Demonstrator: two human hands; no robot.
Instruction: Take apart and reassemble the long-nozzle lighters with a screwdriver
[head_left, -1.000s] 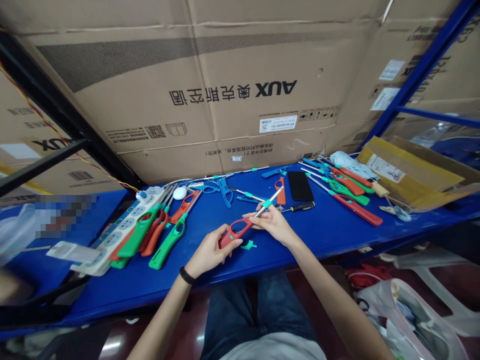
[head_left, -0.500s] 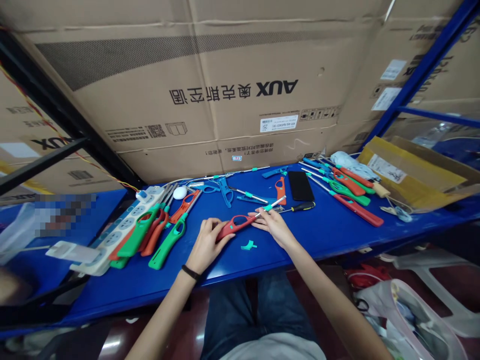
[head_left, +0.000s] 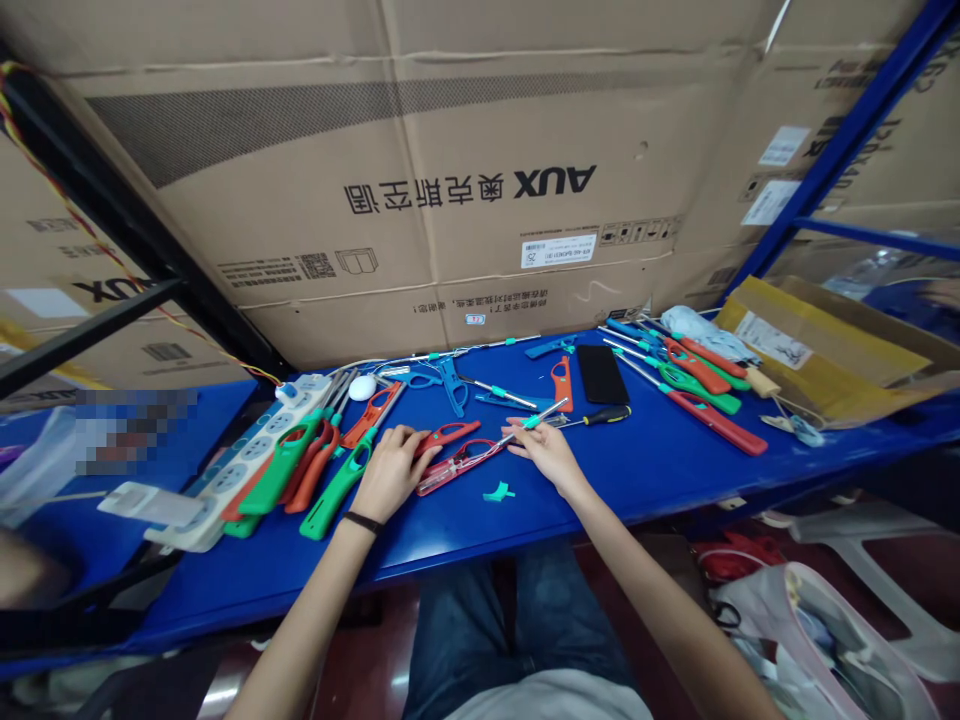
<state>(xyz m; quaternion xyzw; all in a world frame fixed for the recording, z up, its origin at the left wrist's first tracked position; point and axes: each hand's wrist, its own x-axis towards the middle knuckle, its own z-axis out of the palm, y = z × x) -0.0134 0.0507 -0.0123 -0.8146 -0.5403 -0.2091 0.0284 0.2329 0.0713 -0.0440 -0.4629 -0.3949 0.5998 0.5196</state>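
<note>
A long-nosed lighter lies opened in two in front of me. My left hand [head_left: 391, 468] grips one red casing half [head_left: 450, 436], lifted off toward the back left. The other red half [head_left: 450, 474] shows its inside, with a thin white wire and inner parts along it. My right hand [head_left: 549, 452] pinches the metal tube [head_left: 553, 408] of that half near its green collar [head_left: 531, 421]. A small green plastic piece [head_left: 499, 492] rests on the blue table just below the lighter.
At left, several green and orange lighters [head_left: 334, 490] lie by a white power strip [head_left: 255, 450]. Blue casing parts [head_left: 452, 387], an orange half [head_left: 561, 384], a black phone [head_left: 601, 374] and a screwdriver [head_left: 607, 414] lie behind. More lighters [head_left: 716, 420] and an open carton [head_left: 825, 340] are at right.
The red casing has come apart. My left hand has moved left and back with one half, uncovering the wire and inner parts, while my right hand stays at the tube.
</note>
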